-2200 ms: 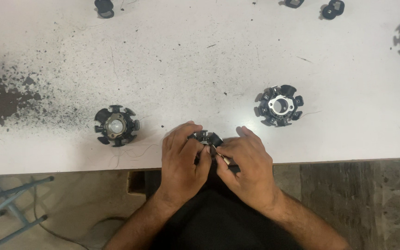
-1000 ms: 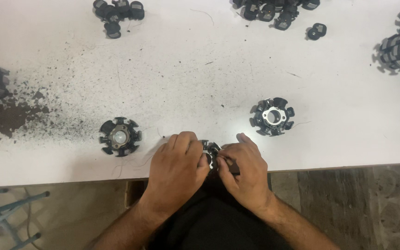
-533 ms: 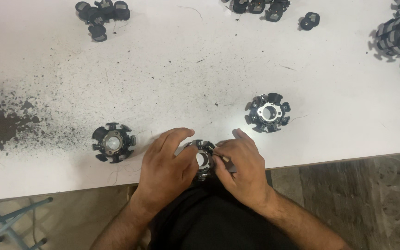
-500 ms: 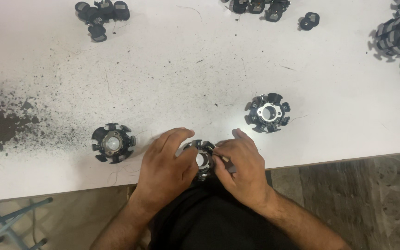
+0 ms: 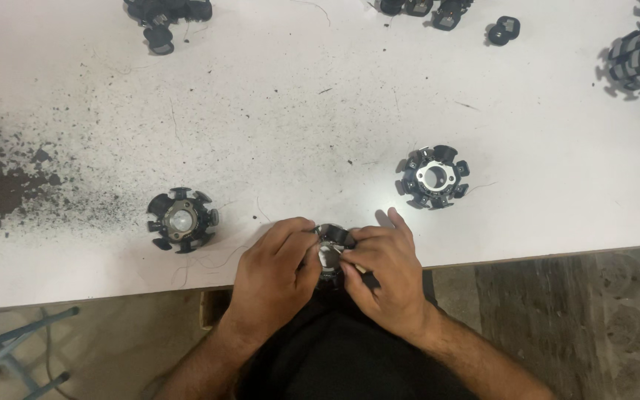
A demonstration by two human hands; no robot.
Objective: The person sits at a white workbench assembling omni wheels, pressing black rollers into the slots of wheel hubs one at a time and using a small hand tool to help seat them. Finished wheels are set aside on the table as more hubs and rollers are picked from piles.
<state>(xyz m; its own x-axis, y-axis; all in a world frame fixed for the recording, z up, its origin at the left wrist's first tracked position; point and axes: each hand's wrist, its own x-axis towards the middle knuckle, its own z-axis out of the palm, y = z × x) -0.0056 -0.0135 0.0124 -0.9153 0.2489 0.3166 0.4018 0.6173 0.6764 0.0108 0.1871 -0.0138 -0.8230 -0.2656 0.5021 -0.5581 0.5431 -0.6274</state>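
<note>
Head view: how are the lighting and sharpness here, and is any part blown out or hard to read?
Head view: even overhead light, soft short shadows beside the black toothed rings and; the white table is bright but not blown out; a small glare spot sits on the part between the left hand and right hand, hiding its detail; frame mostly sharp, edges slightly soft.

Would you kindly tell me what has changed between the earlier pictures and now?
Little has changed. The left hand and right hand still clasp the small black toothed ring part at the white table's near edge. The two black toothed rings lie untouched; they only seem to shift as the head camera moves.
</note>
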